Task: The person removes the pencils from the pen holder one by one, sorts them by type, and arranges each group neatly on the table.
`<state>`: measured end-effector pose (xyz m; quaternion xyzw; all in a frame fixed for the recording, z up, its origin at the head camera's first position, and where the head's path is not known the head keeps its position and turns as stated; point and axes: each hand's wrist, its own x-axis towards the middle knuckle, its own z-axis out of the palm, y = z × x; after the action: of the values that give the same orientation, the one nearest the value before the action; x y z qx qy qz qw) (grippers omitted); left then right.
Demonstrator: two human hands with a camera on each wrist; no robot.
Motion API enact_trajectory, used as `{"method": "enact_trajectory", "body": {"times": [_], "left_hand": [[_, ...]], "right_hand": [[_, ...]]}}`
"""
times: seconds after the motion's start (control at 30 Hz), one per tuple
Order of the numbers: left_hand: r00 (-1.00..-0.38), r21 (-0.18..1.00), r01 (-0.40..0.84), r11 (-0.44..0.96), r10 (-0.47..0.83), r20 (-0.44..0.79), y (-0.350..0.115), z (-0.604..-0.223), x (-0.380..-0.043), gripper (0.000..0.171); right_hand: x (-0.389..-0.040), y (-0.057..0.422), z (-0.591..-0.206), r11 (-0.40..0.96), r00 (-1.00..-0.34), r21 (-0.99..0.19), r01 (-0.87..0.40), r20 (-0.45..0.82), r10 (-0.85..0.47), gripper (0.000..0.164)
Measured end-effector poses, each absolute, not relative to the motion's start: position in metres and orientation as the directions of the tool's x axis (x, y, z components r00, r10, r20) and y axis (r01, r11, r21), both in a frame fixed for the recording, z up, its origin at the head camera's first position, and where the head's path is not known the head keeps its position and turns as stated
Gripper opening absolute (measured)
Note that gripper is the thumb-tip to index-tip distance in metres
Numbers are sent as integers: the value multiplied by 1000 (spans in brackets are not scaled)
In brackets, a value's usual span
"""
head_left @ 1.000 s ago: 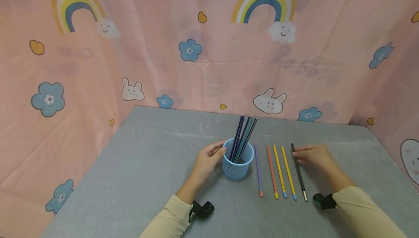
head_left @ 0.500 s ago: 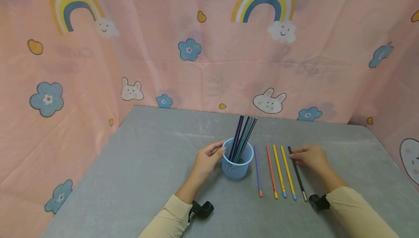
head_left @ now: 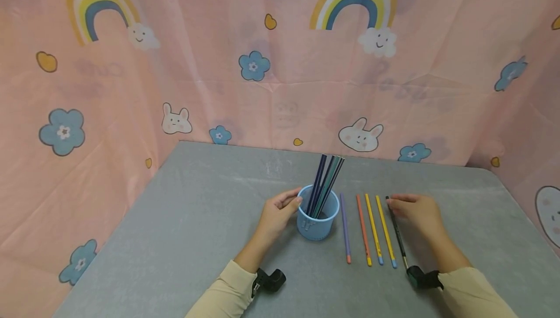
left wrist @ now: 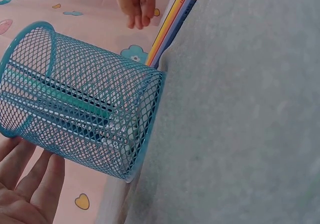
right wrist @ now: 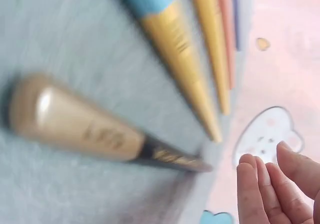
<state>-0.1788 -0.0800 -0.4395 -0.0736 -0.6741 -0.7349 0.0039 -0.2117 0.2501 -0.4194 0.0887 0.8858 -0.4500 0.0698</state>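
Black pencil (head_left: 397,230): pale end partly hidden by the right wrist's camera (head_left: 421,278); lettering blurred in the right wrist view. Sticks (head_left: 324,184): lower ends, head view, behind the front wall of the cup (head_left: 313,231). Left hand (left wrist: 29,194), right hand (right wrist: 275,196): cut off by their wrist views' edges.
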Motion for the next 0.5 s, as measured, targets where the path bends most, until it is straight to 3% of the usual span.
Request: {"method": "enact_trajectory", "body": {"times": [0.23, 0.5], "left_hand": [[-990, 992, 95, -88, 92, 103, -79, -441, -179, 36], [-990, 991, 104, -84, 86, 111, -79, -440, -179, 36]], "right_hand": [[-190, 246, -407, 459, -971, -858, 230, -235, 46, 71], [-173, 233, -402, 216, -977, -953, 211, -211, 21, 68]]}}
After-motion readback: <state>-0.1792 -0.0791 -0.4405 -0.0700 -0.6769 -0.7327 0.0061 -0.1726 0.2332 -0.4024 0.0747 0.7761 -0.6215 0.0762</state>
